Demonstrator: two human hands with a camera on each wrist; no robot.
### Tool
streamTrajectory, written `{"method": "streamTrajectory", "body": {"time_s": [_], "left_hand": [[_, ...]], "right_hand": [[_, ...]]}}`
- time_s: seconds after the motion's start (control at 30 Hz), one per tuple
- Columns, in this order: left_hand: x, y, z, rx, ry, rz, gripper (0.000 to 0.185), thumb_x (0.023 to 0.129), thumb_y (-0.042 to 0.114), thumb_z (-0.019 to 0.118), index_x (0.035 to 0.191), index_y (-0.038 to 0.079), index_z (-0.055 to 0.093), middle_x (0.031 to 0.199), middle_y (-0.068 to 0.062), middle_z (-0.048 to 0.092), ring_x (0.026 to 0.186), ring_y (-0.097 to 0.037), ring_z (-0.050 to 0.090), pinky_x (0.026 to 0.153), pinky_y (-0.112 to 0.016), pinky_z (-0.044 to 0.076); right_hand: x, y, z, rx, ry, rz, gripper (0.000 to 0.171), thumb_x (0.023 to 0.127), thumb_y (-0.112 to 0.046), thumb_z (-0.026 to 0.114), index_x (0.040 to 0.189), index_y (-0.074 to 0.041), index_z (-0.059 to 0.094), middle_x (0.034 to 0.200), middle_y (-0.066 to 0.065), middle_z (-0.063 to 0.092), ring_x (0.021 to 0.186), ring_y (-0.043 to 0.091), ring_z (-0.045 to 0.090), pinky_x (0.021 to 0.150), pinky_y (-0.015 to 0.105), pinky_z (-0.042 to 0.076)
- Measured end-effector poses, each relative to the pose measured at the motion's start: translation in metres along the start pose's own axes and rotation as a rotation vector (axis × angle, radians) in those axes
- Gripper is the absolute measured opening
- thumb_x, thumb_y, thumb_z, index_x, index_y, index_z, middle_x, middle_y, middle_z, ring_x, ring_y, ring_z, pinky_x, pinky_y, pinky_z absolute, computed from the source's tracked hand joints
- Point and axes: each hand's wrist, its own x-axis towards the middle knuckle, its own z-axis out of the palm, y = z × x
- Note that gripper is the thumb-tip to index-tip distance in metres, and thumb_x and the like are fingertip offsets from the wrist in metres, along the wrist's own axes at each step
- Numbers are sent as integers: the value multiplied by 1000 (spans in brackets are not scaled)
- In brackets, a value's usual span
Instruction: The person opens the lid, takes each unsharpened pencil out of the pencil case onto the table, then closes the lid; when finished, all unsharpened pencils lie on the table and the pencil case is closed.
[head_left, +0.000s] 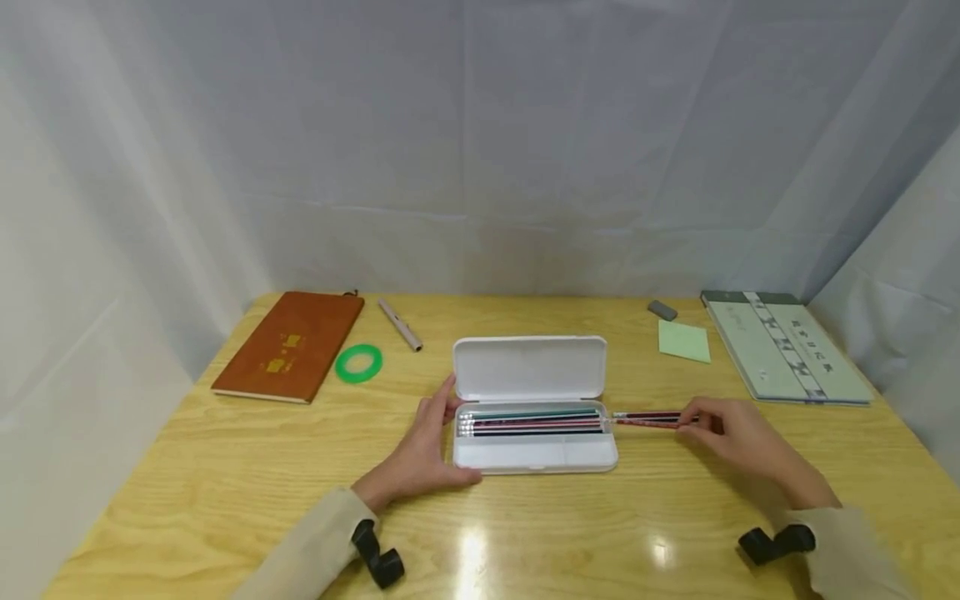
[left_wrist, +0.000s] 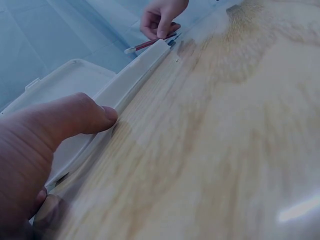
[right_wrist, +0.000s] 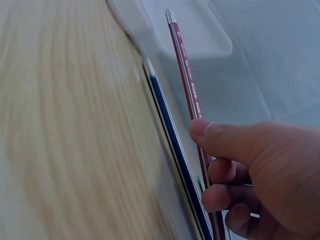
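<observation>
A white pencil case [head_left: 510, 454] lies on the table with its lid [head_left: 529, 367] raised. Several striped pencils [head_left: 536, 423] with metal-banded ends fill its back compartment. My left hand [head_left: 420, 454] grips the case's left end, thumb [left_wrist: 90, 117] along the front wall and fingers behind. To the right of the case, my right hand [head_left: 738, 442] pinches a red pencil [right_wrist: 186, 72] between thumb and fingers, its eraser end pointing toward the case. A dark blue pencil [right_wrist: 170, 127] lies on the table just beside it, below the right fingers.
At the left are a brown notebook [head_left: 300, 342], a green tape ring [head_left: 345, 373] and a pale pen [head_left: 400, 324]. A grey eraser [head_left: 662, 310], green sticky notes [head_left: 684, 342] and a pale green notebook [head_left: 780, 350] lie at the right. White cloth hangs behind the table.
</observation>
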Motion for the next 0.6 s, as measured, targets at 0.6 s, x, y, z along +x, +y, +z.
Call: {"method": "streamTrajectory", "body": {"time_s": [0.6], "left_hand": [[-1,4,-3,-27,2,-25,131,59,27,90,156,20,3,133,0,44,123,-17,40,110,-42,36]], "right_hand": [[-5,22,-5,-93,50,28,24,77,2,72,87,-10,53,65,-11,41,56,-5,33,51,19,31]]}}
